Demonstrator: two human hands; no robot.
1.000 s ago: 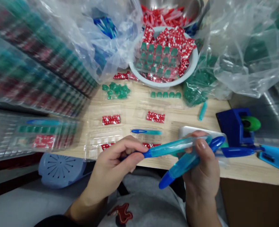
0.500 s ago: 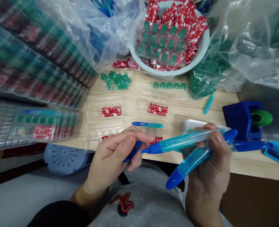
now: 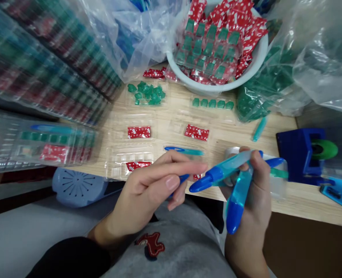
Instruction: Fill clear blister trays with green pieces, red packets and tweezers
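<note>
Head view, nearest first: the right hand [image 3: 250, 216] is closed around two teal pens with blue caps. The upper pen [image 3: 225, 170] points left toward the other hand, and the lower pen [image 3: 237, 200] hangs cap-down over the lap. The left hand [image 3: 147, 193] has its fingers stretched toward the upper pen's tip. A small blue piece [image 3: 184, 178] shows between them and seems to be pinched there.

Neither pen is in a tray; both are held above the table edge [image 3: 304, 200]. Just beyond, the near tray [image 3: 130, 160] holds only a red packet [image 3: 137, 165]. Beside it, a second tray has one boxed pen [image 3: 184, 150] and a packet further back [image 3: 196, 132]. A row of green pieces [image 3: 213, 103] and a green heap [image 3: 146, 93] lie further back. These open sets look only partly filled.

At the left, a pile of filled trays [image 3: 43, 143] suggests many sets are finished. The white bowl [image 3: 217, 87] at the back is heaped with packets, so plenty of stock seems to be left.
</note>
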